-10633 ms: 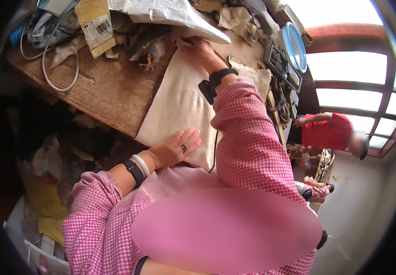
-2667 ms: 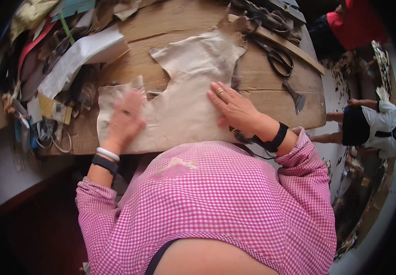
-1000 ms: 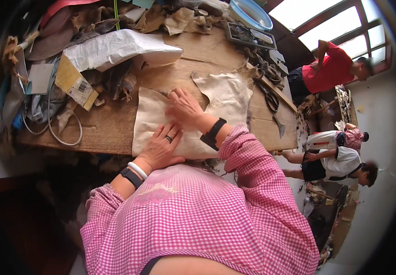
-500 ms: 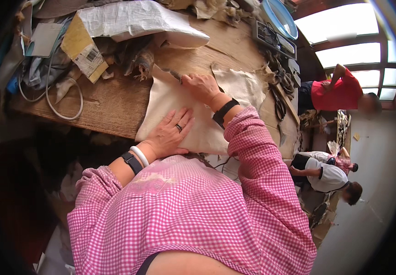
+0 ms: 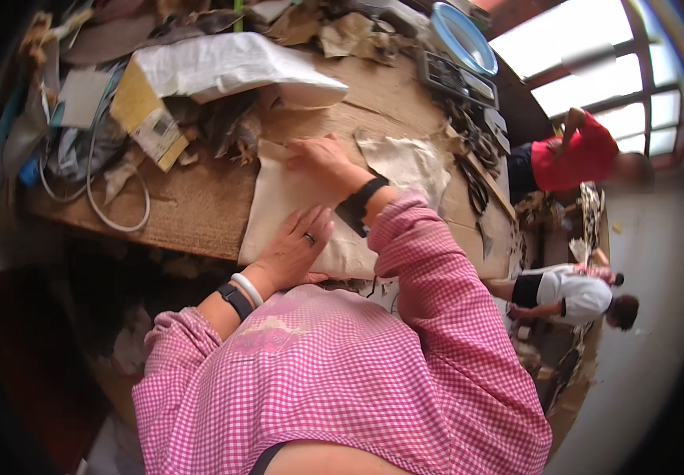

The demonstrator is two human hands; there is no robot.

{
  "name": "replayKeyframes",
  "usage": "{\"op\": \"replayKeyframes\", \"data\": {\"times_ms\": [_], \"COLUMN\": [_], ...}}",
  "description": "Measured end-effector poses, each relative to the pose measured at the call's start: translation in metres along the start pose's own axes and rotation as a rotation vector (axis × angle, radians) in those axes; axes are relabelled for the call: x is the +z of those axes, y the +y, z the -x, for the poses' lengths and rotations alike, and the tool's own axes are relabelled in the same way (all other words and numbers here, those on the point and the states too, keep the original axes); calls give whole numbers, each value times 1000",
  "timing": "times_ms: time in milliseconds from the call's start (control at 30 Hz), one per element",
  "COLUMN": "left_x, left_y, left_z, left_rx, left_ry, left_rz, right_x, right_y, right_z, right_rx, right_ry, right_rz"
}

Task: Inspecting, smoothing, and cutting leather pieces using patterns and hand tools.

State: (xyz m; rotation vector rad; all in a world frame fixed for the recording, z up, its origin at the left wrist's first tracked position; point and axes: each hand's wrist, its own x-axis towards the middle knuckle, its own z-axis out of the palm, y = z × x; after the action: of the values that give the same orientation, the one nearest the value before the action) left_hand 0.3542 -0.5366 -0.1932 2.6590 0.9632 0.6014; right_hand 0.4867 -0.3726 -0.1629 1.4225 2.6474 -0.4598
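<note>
A pale cream sheet of hide or thick cloth (image 5: 267,194) lies at the front edge of the wooden table, against my body. My left hand (image 5: 293,249) rests flat on its near part, fingers stretched. At its far edge is my right hand (image 5: 322,158), palm down and slightly blurred. The right fingers look closed, but what they grip is hidden. Just right of that hand lies a second cream piece (image 5: 409,162) with a ragged, furry edge.
Black-handled scissors (image 5: 478,190) lie at the right beside a wooden strip (image 5: 494,180). A white sack (image 5: 235,67) and scraps crowd the far left, near a looped pale cable (image 5: 124,226). A blue basin (image 5: 464,38) stands at the back right. Other people are beyond the table.
My right hand has shifted left along the sheet's far edge, and the grey thing seen at its fingers is now hidden. My left hand stays pressed down. The whole view has tilted slightly.
</note>
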Motion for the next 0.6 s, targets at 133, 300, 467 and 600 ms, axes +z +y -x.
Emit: {"op": "replayKeyframes", "data": {"times_ms": [133,300,467,600], "left_x": [-1,7,6,-11], "left_y": [3,-2,-13,-29], "left_z": [-2,4,3,-20], "left_rx": [8,10,9,-142], "left_ry": [-46,47,-1,4], "left_rz": [-3,58,109,-133], "right_x": [19,3,16,58], "right_y": [-3,-1,49,84], "right_z": [-10,61,193,292], "right_rx": [102,34,385,536], "right_ry": [90,423,197,501], "right_rz": [127,84,0,195]}}
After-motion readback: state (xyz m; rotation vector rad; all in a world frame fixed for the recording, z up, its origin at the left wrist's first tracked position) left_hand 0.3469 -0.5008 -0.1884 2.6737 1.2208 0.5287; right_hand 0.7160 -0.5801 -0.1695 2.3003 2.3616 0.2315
